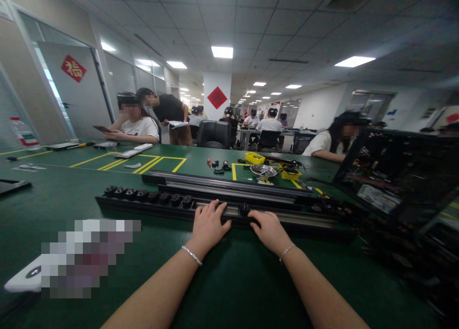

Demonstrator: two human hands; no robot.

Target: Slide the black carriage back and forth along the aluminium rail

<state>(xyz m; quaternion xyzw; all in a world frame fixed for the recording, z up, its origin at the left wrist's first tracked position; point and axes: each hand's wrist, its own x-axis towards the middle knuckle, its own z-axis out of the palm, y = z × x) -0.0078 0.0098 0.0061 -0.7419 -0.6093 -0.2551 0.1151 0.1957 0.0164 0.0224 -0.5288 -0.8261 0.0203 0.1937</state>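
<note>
So both hands are on the long black rail (232, 210), which lies crosswise on the green table (229, 281) right in front of the person. The left hand (210, 227) is spread loosely over its near edge, fingers splayed and not clenched round anything. The right hand (269, 229) is half curled at that same edge, fingertips just beside a lone black knob (245, 208) in the channel; can't tell if it's actually pinching anything. A row of similar knobs (154, 197) fills the rail's left end, and more rails (229, 185) lie right behind it. Further back there's a metal bowl (263, 170) near two yellow bins, plus a red screwdriver (209, 162). Off to the left is a white object (23, 275), mostly blurred out, and across the table a seated co-worker (139, 128) holds a tablet (102, 128).
</note>
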